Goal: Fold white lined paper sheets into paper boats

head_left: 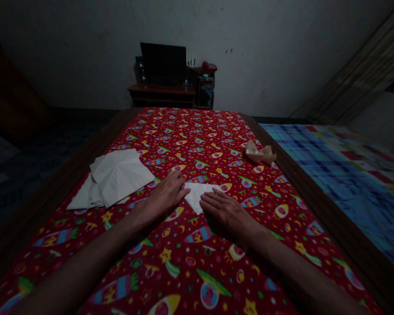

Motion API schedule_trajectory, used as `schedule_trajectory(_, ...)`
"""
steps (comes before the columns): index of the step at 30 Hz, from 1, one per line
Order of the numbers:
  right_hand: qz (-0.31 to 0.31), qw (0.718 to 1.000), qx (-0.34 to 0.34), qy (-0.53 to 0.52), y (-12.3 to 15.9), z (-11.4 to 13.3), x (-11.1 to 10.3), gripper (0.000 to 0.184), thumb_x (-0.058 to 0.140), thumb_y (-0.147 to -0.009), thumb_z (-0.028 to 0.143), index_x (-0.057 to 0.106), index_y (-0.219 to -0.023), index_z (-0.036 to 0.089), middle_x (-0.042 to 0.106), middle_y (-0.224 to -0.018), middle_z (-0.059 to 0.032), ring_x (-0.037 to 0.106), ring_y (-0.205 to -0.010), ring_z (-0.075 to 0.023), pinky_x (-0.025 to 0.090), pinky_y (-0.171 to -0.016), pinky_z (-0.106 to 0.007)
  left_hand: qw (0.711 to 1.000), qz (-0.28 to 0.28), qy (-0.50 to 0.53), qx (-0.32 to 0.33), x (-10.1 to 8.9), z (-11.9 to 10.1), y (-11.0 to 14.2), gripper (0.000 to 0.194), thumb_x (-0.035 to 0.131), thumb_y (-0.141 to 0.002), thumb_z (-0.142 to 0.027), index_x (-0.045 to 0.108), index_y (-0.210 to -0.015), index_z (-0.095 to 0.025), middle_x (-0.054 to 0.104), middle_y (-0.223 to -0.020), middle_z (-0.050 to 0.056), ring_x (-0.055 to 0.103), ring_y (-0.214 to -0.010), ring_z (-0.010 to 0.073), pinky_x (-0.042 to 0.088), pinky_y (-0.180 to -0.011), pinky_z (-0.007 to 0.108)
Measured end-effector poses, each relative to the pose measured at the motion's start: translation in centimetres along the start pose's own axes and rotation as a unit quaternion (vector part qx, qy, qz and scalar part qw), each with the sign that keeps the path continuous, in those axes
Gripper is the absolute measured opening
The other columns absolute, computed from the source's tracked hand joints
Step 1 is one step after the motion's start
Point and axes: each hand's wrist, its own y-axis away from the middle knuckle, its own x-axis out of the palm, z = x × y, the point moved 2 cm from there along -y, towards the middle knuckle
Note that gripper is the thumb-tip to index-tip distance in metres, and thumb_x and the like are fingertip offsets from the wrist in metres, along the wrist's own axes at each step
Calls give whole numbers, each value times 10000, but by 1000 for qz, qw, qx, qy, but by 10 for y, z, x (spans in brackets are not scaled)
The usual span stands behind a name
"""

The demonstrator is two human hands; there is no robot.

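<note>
A small white sheet of paper [197,194], folded into a triangle with its point toward me, lies on the red patterned cloth. My left hand [170,188] rests at its left corner; the thumb reaches to the paper's edge, apart from the slightly bent fingers. On the other side, my right hand [225,210] lies with fingers stretched out over the right edge of the triangle. To the left is a pile of creased white paper sheets [121,175]. At the right stands a folded tan paper piece [260,153] with raised ends.
The red cloth [190,267] with rockets and stars covers a long wooden table [292,170]. Beyond its far end are a dark monitor [164,61] on a wooden desk [160,89] and a red telephone [209,66]. A blue checked cover [302,162] spreads at right.
</note>
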Motion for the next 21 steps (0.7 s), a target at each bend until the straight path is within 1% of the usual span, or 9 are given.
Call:
schedule_trajectory(3,-22,999,13,-19,4,-6,1,297,420,-908,161,550,-1175,146,610,-1203,-113,545,-1149,-202,378,-1047,-440,994,28,-107,-20,-10,-19,13,174,485,-888,-261,549,-764,-157,521,-878,71,491,-868,220,454,-765,358)
schedule_trajectory(5,-41,999,17,-29,5,-6,1,283,423,-903,162,571,-1144,142,627,-1176,-109,557,-1133,-201,395,-1035,-429,990,32,-132,-21,-13,-31,20,150,448,-903,-215,564,-836,-148,543,-923,85,503,-896,226,461,-785,373)
schedule_trajectory(7,-51,998,21,-32,4,-4,1,280,413,-903,152,584,-1125,134,638,-1156,-109,567,-1119,-198,406,-1029,-414,992,46,-111,22,-10,-41,26,171,405,-915,-163,573,-943,-148,571,-998,90,520,-951,222,465,-833,375)
schedule_trajectory(9,-50,998,22,-27,4,-1,0,292,409,-900,143,581,-1135,126,636,-1159,-116,572,-1112,-198,416,-1022,-403,992,66,-63,86,-4,-49,33,262,365,-923,-122,540,-1113,-167,567,-1153,84,510,-1081,205,449,-921,361)
schedule_trajectory(11,-49,998,19,-22,5,2,-2,320,406,-893,131,565,-1171,122,622,-1184,-122,570,-1118,-198,412,-1027,-404,991,68,-33,110,3,-56,42,376,330,-931,-110,429,-1287,-179,474,-1344,81,415,-1251,186,397,-1020,351)
schedule_trajectory(12,-49,998,18,-21,5,3,-3,337,404,-889,127,555,-1190,120,615,-1196,-124,566,-1124,-197,409,-1031,-405,991,63,-29,111,5,-58,46,401,330,-939,-135,376,-1336,-167,439,-1388,83,374,-1295,180,375,-1047,347)
schedule_trajectory(14,-47,998,15,-26,7,6,-5,366,388,-885,116,538,-1219,122,607,-1211,-121,562,-1131,-186,401,-1039,-401,991,73,-40,101,8,-63,52,437,349,-953,-221,315,-1381,-141,384,-1438,93,304,-1346,192,322,-1091,374)
schedule_trajectory(16,-42,998,28,-26,9,8,-7,366,382,-897,134,532,-1231,122,603,-1218,-118,556,-1140,-180,393,-1048,-398,990,88,-58,92,8,-66,55,465,354,-956,-289,302,-1392,-136,354,-1456,95,271,-1364,210,288,-1106,405)
schedule_trajectory(21,-33,993,108,18,19,5,-5,370,413,-929,262,542,-1229,87,570,-1260,-139,508,-1197,-231,392,-1048,-415,987,114,-77,81,6,-68,53,446,336,-961,-301,338,-1382,-153,329,-1470,76,263,-1368,210,262,-1112,415)
